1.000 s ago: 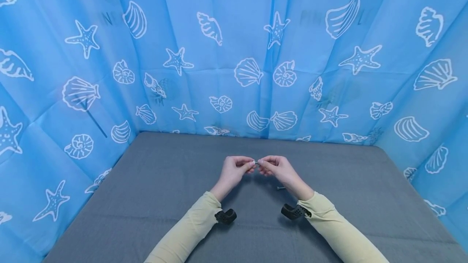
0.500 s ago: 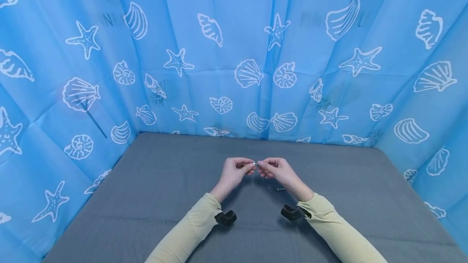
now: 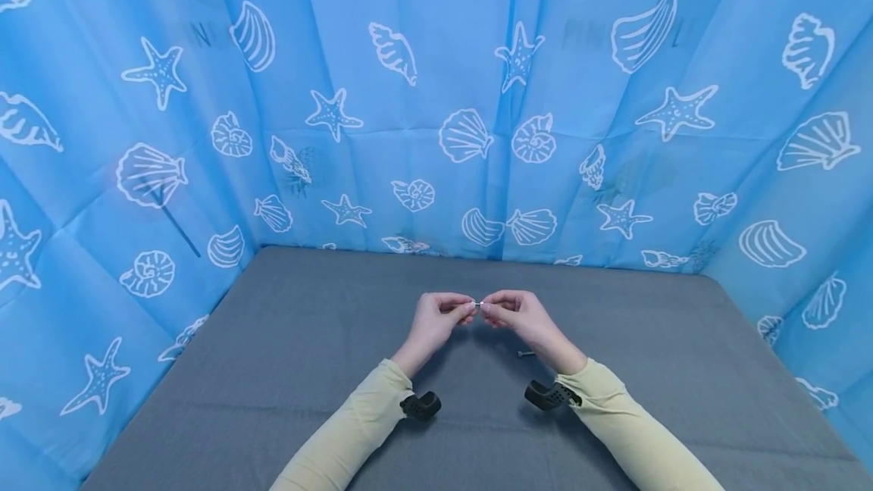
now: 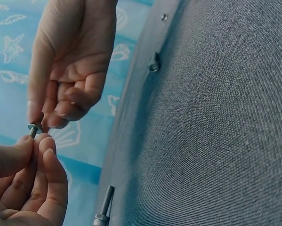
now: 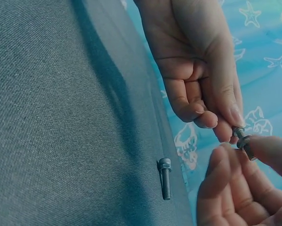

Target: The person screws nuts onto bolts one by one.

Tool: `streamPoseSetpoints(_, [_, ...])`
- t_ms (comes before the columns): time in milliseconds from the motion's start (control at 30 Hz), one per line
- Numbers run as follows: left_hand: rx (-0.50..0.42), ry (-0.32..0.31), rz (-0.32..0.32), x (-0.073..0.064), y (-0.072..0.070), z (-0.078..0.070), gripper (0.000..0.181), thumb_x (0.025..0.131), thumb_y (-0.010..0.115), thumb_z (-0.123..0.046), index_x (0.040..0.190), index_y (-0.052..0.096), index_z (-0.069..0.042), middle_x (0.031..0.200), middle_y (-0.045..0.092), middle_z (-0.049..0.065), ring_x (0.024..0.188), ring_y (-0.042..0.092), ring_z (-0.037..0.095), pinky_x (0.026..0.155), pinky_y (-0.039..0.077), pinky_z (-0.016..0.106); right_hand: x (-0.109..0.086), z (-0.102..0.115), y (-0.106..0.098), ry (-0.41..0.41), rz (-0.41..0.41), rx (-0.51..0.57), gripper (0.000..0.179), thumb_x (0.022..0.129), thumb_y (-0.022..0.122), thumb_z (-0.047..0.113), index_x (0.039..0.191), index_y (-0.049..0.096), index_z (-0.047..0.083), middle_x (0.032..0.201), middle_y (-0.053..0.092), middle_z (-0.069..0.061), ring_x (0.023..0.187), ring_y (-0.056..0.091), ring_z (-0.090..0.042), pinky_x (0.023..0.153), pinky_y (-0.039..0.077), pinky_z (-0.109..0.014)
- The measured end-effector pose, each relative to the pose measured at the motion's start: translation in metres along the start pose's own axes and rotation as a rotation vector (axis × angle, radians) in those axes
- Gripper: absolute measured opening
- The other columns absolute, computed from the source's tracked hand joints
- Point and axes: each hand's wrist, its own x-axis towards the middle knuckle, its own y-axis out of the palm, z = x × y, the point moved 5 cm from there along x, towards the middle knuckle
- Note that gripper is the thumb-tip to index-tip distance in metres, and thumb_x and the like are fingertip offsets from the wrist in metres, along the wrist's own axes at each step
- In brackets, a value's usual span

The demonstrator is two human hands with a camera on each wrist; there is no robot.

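Both hands meet above the grey table, working on a small metal bolt (image 5: 250,154) with a ring-shaped nut (image 5: 243,141) around its shank. Thumb and finger of my left hand (image 3: 436,322) pinch one end of the bolt. From the other side, my right hand (image 3: 521,320) has thumb and fingertips at the nut, pinching there. In the left wrist view the nut's rim shows as a thin flange between the two sets of fingertips. Fingertips hide part of the bolt. Beneath the right wrist, another bolt (image 3: 525,354) lies on the table.
The right wrist view shows a loose bolt (image 5: 165,179) with a thicker collar at its head. In the left wrist view lie two bolts, one near (image 4: 105,205) and one farther off (image 4: 154,62), plus a small shiny piece (image 4: 164,17). A blue shell-print curtain (image 3: 409,135) surrounds the table (image 3: 307,339).
My right fingertips have shifted slightly, and a little more of the metal shows between the hands. Otherwise both hands stay in nearly the same place; the loose bolt has not moved.
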Motion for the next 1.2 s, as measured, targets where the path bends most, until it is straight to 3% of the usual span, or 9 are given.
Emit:
streamPoseSetpoints(133, [0.007, 0.006, -0.006, 0.0, -0.001, 0.0, 0.015, 0.09, 0.064, 0.0, 0.099, 0.069, 0.012, 0.088, 0.069, 0.026, 0.083, 0.067, 0.041, 0.078, 0.054, 0.053, 0.0, 0.0, 0.001, 0.018, -0.006, 0.01, 0.034, 0.096, 0.06, 0.024, 0.109, 0.062, -0.007, 0.098, 0.066, -0.024, 0.091, 0.064, -0.037, 0.08, 0.054, -0.048])
streamPoseSetpoints(400, [0.007, 0.004, -0.007, 0.0, -0.001, -0.001, 0.015, 0.09, 0.064, 0.0, 0.099, 0.069, 0.011, 0.088, 0.069, 0.024, 0.083, 0.068, 0.039, 0.079, 0.053, 0.055, -0.002, 0.005, 0.001, -0.04, -0.003, -0.022, 0.027, 0.094, 0.064, 0.017, 0.109, 0.063, -0.005, 0.1, 0.066, -0.025, 0.097, 0.062, -0.043, 0.083, 0.051, -0.055])
streamPoseSetpoints(467, [0.007, 0.009, -0.009, 0.001, 0.0, 0.001, 0.014, 0.09, 0.064, 0.0, 0.098, 0.069, 0.01, 0.087, 0.069, 0.024, 0.082, 0.068, 0.038, 0.078, 0.053, 0.055, -0.002, 0.005, 0.0, -0.031, -0.008, -0.043, 0.028, 0.096, 0.061, 0.02, 0.106, 0.065, -0.005, 0.098, 0.066, -0.026, 0.093, 0.063, -0.041, 0.081, 0.052, -0.053])
streamPoseSetpoints(567, [0.013, 0.013, -0.013, 0.008, 0.0, 0.016, 0.014, 0.09, 0.066, -0.004, 0.097, 0.071, 0.006, 0.085, 0.07, 0.019, 0.079, 0.069, 0.033, 0.076, 0.054, 0.054, -0.002, 0.005, 0.001, -0.032, -0.008, -0.045, 0.032, 0.097, 0.059, 0.023, 0.108, 0.064, -0.007, 0.096, 0.066, -0.025, 0.09, 0.063, -0.039, 0.078, 0.054, -0.049])
streamPoseSetpoints(700, [0.044, 0.019, -0.003, 0.004, 0.0, 0.009, 0.016, 0.091, 0.065, -0.006, 0.1, 0.071, 0.006, 0.087, 0.07, 0.02, 0.081, 0.069, 0.034, 0.072, 0.058, 0.042, -0.002, 0.007, 0.001, -0.063, -0.008, -0.03, 0.029, 0.095, 0.062, 0.017, 0.112, 0.06, -0.008, 0.098, 0.067, -0.02, 0.091, 0.065, -0.033, 0.082, 0.052, -0.052])
streamPoseSetpoints(800, [0.056, 0.024, 0.005, -0.004, 0.0, -0.008, 0.017, 0.091, 0.063, -0.002, 0.102, 0.069, 0.011, 0.09, 0.068, 0.026, 0.084, 0.067, 0.039, 0.072, 0.058, 0.041, -0.002, 0.009, 0.001, -0.077, -0.004, -0.045, 0.026, 0.094, 0.063, 0.014, 0.11, 0.061, -0.007, 0.099, 0.067, -0.019, 0.091, 0.065, -0.029, 0.084, 0.051, -0.054])
streamPoseSetpoints(967, [0.026, 0.033, -0.004, -0.003, 0.0, -0.006, 0.015, 0.091, 0.063, 0.0, 0.099, 0.069, 0.011, 0.088, 0.068, 0.026, 0.082, 0.067, 0.041, 0.076, 0.054, 0.053, -0.002, 0.008, 0.001, -0.053, 0.001, -0.064, 0.03, 0.098, 0.058, 0.021, 0.109, 0.063, -0.007, 0.096, 0.068, -0.021, 0.089, 0.065, -0.03, 0.081, 0.053, -0.05])
streamPoseSetpoints(1200, [0.012, 0.011, -0.007, -0.002, 0.0, -0.003, 0.016, 0.091, 0.063, 0.0, 0.101, 0.068, 0.012, 0.09, 0.068, 0.027, 0.084, 0.066, 0.042, 0.078, 0.053, 0.055, -0.002, 0.007, 0.002, -0.054, 0.01, -0.031, 0.029, 0.095, 0.063, 0.016, 0.111, 0.06, -0.007, 0.102, 0.066, -0.024, 0.097, 0.062, -0.04, 0.085, 0.051, -0.053])
